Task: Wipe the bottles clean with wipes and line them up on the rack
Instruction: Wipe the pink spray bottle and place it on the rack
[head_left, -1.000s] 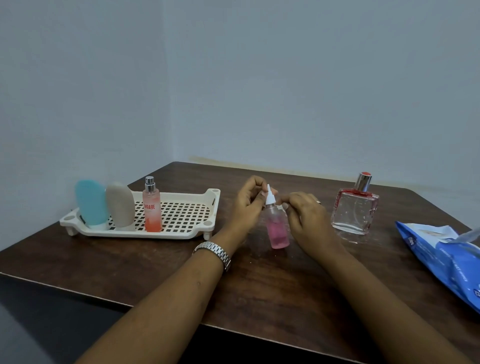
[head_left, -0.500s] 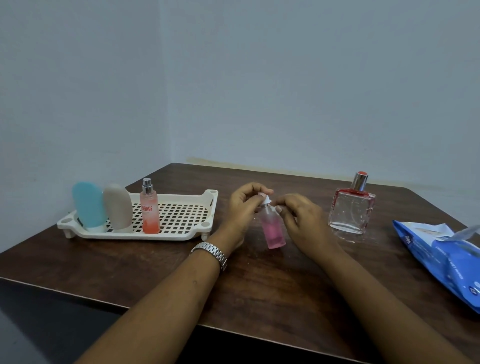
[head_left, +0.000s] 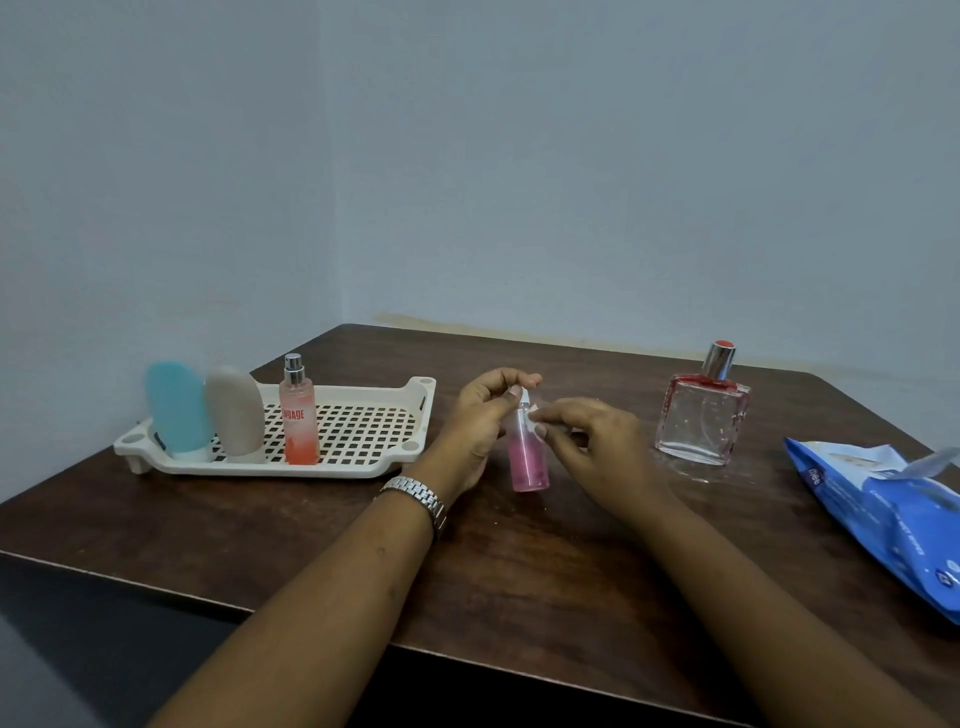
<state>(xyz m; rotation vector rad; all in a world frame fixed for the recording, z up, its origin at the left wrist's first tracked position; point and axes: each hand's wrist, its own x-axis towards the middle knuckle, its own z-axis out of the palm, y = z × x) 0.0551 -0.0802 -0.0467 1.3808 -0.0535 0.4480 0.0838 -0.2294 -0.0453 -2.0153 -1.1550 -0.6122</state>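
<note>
While both hands work at its white cap, a small pink bottle (head_left: 528, 457) stands upright on the tabletop (head_left: 519, 561), near the middle and just right of the rack (head_left: 363, 467). The left hand (head_left: 480, 421) has its fingers (head_left: 514, 392) pinched on the cap's tip, seemingly to steady the bottle, while the right hand (head_left: 592, 441) presses fingertips against the neck; whether a scrap of wipe lies under them cannot be told. Three bottles already stand in a row at the rack's left end: a blue one (head_left: 176, 410), a beige one (head_left: 235, 415) and a slim orange spray bottle (head_left: 298, 415), touching or nearly so, which leaves the rack's right half free for the next arrivals. A square glass perfume bottle (head_left: 702, 421) waits well apart to the right, probably not yet cleaned, and the blue pack of wipes (head_left: 893, 514) lies near the tabletop's right edge with its flap lifted, within easy reach of the right hand. Bare wood stretches between the pink bottle and the rack, so a move leftward looks unobstructed apart from the rack's raised rim.
</note>
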